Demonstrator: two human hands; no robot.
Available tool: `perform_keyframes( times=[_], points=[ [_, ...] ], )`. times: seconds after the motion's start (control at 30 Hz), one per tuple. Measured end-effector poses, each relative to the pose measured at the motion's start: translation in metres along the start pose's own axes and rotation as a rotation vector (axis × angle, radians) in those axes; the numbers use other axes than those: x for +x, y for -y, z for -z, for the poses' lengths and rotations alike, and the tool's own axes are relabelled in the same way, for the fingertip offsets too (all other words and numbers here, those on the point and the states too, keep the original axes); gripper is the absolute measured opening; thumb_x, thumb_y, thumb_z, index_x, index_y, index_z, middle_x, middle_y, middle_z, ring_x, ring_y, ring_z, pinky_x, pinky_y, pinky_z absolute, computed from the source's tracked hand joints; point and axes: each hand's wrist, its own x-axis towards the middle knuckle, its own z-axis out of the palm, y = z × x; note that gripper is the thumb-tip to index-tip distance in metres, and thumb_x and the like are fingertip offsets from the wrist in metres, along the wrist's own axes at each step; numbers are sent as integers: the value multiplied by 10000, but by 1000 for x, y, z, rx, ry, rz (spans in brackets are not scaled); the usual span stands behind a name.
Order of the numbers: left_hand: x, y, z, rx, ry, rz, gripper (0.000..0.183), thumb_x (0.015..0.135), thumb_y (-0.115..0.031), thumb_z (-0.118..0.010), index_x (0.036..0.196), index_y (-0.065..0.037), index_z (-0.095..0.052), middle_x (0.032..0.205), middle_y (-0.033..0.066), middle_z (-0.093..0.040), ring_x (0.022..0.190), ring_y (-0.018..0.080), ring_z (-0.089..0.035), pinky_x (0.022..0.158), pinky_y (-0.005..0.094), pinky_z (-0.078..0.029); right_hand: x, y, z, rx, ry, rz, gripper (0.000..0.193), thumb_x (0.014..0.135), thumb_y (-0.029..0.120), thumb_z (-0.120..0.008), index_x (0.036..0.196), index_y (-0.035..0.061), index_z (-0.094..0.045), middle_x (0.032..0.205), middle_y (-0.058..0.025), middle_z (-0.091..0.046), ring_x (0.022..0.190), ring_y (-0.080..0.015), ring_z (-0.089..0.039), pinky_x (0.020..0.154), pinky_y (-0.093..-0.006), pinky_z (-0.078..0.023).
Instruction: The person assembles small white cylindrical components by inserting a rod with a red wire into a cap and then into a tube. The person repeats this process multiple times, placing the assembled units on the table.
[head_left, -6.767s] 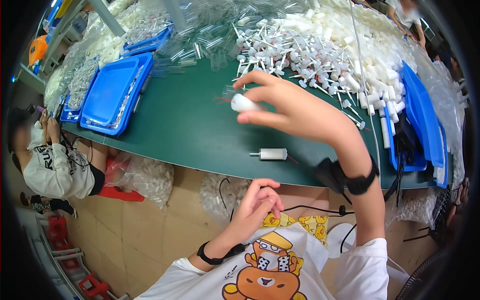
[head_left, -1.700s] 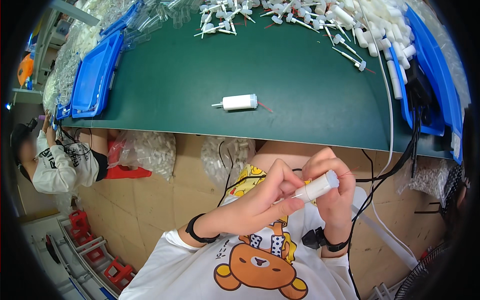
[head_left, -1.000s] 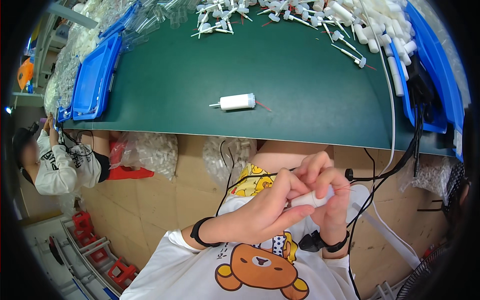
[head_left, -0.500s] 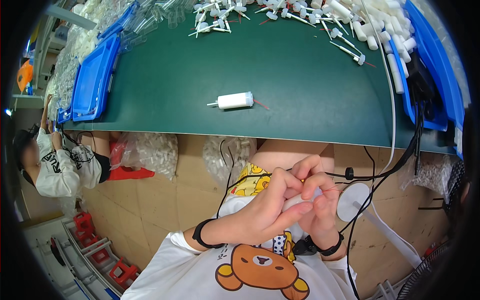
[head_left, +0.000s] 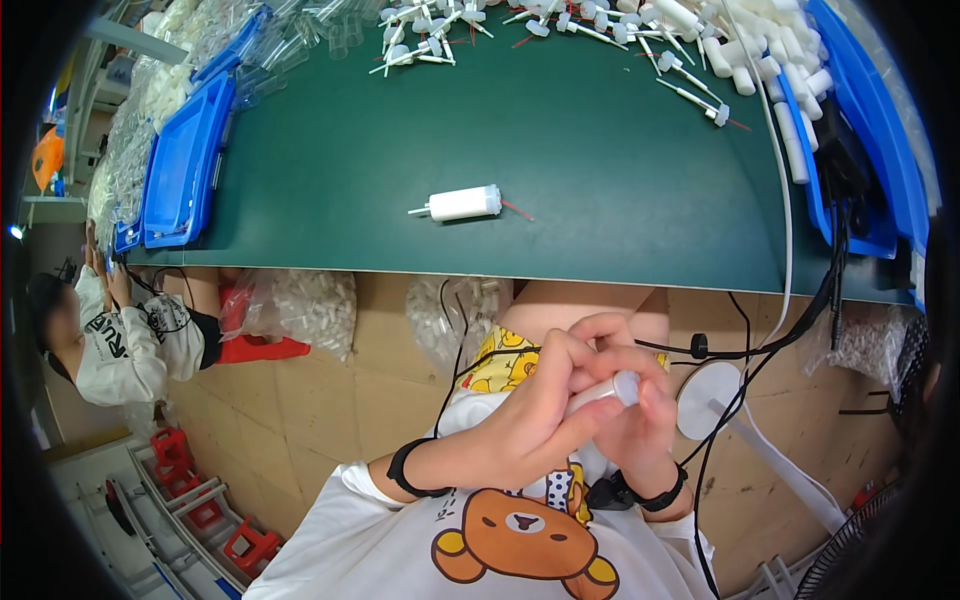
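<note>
A: Where do we find the hands?

B: Together, over the seated person's lap, just in front of the wide green tabletop (head_left: pixel 600 190). We see the bare left hand (head_left: pixel 520 425) clamped on a slim white cylinder (head_left: pixel 595 394) with a round translucent cap. The bare right hand (head_left: pixel 648 425) curls its fingers around the capped end; how hard they press, we cannot tell.

A: What has changed since our earlier frames?

B: Nearly seven seconds ago, we had the right hand above the tabletop, carrying a white piece in a blur, with the left hand apart from it, in front of the near edge. Half a second ago, the right fingers covered much of the cap; now we see its round end plainly, and the red wire beside it is out of our sight.

A: And on the tabletop itself?

B: A second white cylinder (head_left: pixel 463 204), pale-capped, with a thin pin at one end and a red wire at the other, lies on its side toward the near edge, just as it did half a second ago. Small white stemmed parts (head_left: pixel 436 46) scatter along the far edge, and a shallow blue plastic tray (head_left: pixel 190 150) sits at the left end.
</note>
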Motion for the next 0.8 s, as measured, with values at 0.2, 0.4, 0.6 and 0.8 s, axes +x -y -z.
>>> perform_keyframes(
  times=[0.2,0.4,0.6,0.8],
  points=[
    [-3,13,4,-61,-135,241,208,973,-92,-390,1126,15,-297,1176,163,-496,1104,221,-454,938,325,-377,6,-4,3,-58,-106,-146,487,914,314,-416,1205,-58,-535,1207,-147,-482,1091,-218,-498,926,-348,-405],
    [-4,24,16,-157,-58,449,308,1009,-188,-320,1262,-11,-329,986,74,-480,827,145,-485,767,280,-420,13,2,12,-86,-212,-241,474,863,248,-412,1226,-44,-501,1141,-130,-533,889,-157,-567,702,-267,-466],
    [-2,32,13,-275,-111,362,268,1005,-150,-367,1241,-40,-300,913,65,-480,801,127,-507,729,276,-435,12,-3,11,-152,-305,-257,488,811,225,-440,1229,-25,-474,1143,-131,-532,952,-151,-534,741,-238,-442],
    [-4,39,14,-395,-185,399,213,977,-78,-418,1136,-57,-278,930,103,-499,819,143,-566,685,275,-475,12,-8,8,-106,-276,-339,479,798,189,-440,1227,-25,-453,1181,-138,-512,1082,-183,-494,916,-281,-393]
  ],
)
